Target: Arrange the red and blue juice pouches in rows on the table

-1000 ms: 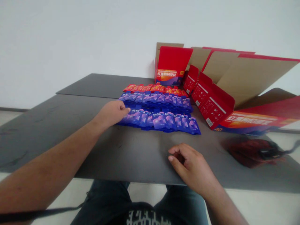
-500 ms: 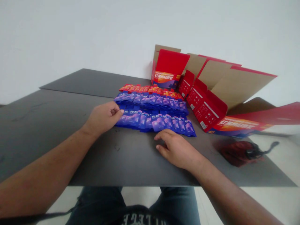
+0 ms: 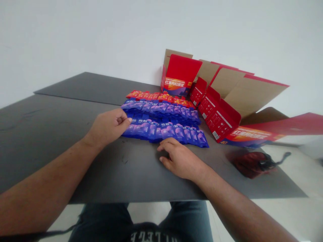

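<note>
Several blue sachets [image 3: 166, 129] lie in overlapping rows on the dark grey table [image 3: 50, 134], with a row of red-orange sachets [image 3: 156, 96] behind them. My left hand [image 3: 107, 127] rests at the left end of the nearest blue row, thumb and fingertips pinched on the end sachet. My right hand [image 3: 178, 156] lies palm down on the table just in front of that row, fingers curled and close to the sachets' lower edge, holding nothing that I can see.
Unfolded red cardboard cartons [image 3: 222, 111] stand and lie at the back right, one small open carton [image 3: 178, 75] upright against the white wall. A dark red pouch with a black strap [image 3: 252, 163] sits on the table at the right. My legs show below the table's near edge.
My right hand has moved forward and left from the near table edge up to the front row of blue sachets. My left hand has stayed at the row's left end.
</note>
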`<state>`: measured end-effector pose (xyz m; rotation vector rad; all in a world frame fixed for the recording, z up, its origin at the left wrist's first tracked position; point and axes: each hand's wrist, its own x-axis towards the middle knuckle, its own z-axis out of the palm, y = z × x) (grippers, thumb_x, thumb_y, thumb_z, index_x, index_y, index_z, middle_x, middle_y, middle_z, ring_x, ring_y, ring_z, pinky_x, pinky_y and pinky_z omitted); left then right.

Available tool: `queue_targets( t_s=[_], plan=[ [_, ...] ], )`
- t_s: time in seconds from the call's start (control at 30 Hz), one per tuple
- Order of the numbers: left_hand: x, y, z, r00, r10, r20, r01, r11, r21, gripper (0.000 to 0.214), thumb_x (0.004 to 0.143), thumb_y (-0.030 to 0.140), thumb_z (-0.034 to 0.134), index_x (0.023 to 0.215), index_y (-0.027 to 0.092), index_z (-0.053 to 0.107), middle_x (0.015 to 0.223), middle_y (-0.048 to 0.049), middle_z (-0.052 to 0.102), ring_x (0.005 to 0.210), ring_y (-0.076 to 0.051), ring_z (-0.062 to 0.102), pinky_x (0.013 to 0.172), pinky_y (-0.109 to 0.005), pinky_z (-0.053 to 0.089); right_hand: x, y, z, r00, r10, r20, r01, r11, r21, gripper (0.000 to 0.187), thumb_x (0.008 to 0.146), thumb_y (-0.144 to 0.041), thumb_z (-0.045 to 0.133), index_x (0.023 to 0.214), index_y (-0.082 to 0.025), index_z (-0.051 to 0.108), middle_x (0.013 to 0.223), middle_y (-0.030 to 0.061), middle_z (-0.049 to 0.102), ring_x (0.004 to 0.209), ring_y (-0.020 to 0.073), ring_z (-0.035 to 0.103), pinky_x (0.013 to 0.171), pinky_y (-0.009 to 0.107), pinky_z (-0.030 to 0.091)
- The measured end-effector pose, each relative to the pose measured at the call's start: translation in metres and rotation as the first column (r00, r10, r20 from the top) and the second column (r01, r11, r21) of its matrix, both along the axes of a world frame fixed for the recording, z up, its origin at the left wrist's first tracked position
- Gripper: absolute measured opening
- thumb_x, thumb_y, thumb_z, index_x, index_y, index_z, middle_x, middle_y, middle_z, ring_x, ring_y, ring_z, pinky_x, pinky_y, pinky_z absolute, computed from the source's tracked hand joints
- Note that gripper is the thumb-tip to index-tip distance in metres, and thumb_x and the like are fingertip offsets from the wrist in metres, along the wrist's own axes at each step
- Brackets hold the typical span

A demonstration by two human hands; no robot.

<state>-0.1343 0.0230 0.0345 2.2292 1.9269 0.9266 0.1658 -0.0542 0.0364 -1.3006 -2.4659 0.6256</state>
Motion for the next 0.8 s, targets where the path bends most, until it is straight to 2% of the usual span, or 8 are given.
queue_targets(
  t_s=[0.17, 0.23, 0.3, 0.4, 0.5, 0.63, 0.8],
  plan=[
    [-0.005, 0.0, 0.001, 1.0, 0.004, -0.002, -0.004, 1.0, 0.003, 0.029, 0.093, 0.051, 0.058, 0.08, 0.025, 0.06, 0.075, -0.0034, 0.069, 0.071, -0.023, 0.063, 0.07, -0.036, 0.043, -0.003, -0.009, 0.0, 1.0, 0.011, -0.018, -0.012, 1.0, -0.019, 0.032, 0.095, -0.013, 0.072, 0.127, -0.016, 0.072, 0.139, 0.0138, 0.066, 0.131, 0.0253, 0.067, 0.119, 0.041, 0.053],
    [-0.005, 0.001, 0.0, 1.0, -0.029, -0.01, 0.029, 0.999, 0.024, 0.028, 0.093, 0.05, 0.058, 0.084, 0.025, 0.064, 0.076, -0.0039, 0.069, 0.073, -0.024, 0.064, 0.072, -0.036, 0.045, 0.0, -0.014, 0.0, 0.999, 0.008, -0.035, -0.009, 1.0, -0.026, 0.032, 0.096, -0.013, 0.072, 0.128, -0.016, 0.072, 0.138, 0.0138, 0.066, 0.129, 0.0251, 0.068, 0.116, 0.041, 0.055],
    [-0.003, 0.001, -0.003, 0.99, -0.128, -0.055, 0.132, 0.988, 0.086, 0.027, 0.094, 0.049, 0.06, 0.092, 0.023, 0.07, 0.085, -0.0063, 0.073, 0.084, -0.026, 0.068, 0.081, -0.038, 0.05, 0.003, -0.017, -0.002, 0.998, 0.007, -0.059, -0.008, 1.0, -0.02, 0.033, 0.096, -0.013, 0.071, 0.128, -0.016, 0.072, 0.138, 0.0138, 0.067, 0.127, 0.025, 0.068, 0.112, 0.04, 0.057],
    [0.006, 0.002, -0.011, 0.913, -0.364, -0.182, 0.391, 0.909, 0.146, 0.038, 0.095, 0.052, 0.065, 0.113, 0.021, 0.077, 0.111, -0.0116, 0.078, 0.111, -0.033, 0.069, 0.106, -0.046, 0.049, 0.008, -0.019, -0.005, 0.996, -0.002, -0.091, 0.001, 1.0, -0.01, 0.033, 0.095, -0.01, 0.07, 0.127, -0.016, 0.072, 0.137, 0.0135, 0.067, 0.126, 0.0251, 0.068, 0.108, 0.04, 0.059],
    [0.013, 0.005, -0.021, 0.829, -0.496, -0.258, 0.533, 0.84, 0.097, 0.045, 0.096, 0.055, 0.069, 0.121, 0.019, 0.079, 0.122, -0.0139, 0.076, 0.119, -0.034, 0.066, 0.11, -0.049, 0.048, 0.01, -0.018, -0.009, 0.993, -0.007, -0.119, 0.006, 1.0, -0.009, 0.032, 0.094, -0.01, 0.071, 0.126, -0.017, 0.071, 0.136, 0.0128, 0.068, 0.126, 0.0251, 0.068, 0.107, 0.041, 0.059],
    [0.014, 0.008, -0.029, 0.807, -0.517, -0.284, 0.554, 0.83, 0.064, 0.038, 0.1, 0.048, 0.066, 0.119, 0.018, 0.079, 0.119, -0.014, 0.076, 0.117, -0.033, 0.067, 0.106, -0.048, 0.05, 0.01, -0.017, -0.013, 0.991, -0.003, -0.136, 0.001, 1.0, -0.009, 0.033, 0.094, -0.011, 0.072, 0.126, -0.018, 0.071, 0.135, 0.0125, 0.068, 0.124, 0.0251, 0.068, 0.107, 0.042, 0.059],
    [0.014, 0.007, -0.029, 0.808, -0.517, -0.283, 0.553, 0.831, 0.058, 0.037, 0.101, 0.046, 0.065, 0.12, 0.018, 0.079, 0.119, -0.0135, 0.076, 0.117, -0.032, 0.067, 0.106, -0.048, 0.051, 0.01, -0.019, -0.015, 0.988, -0.01, -0.153, 0.007, 1.0, -0.017, 0.033, 0.094, -0.011, 0.073, 0.125, -0.018, 0.071, 0.133, 0.0115, 0.068, 0.119, 0.0239, 0.069, 0.103, 0.04, 0.06]
  ],
)
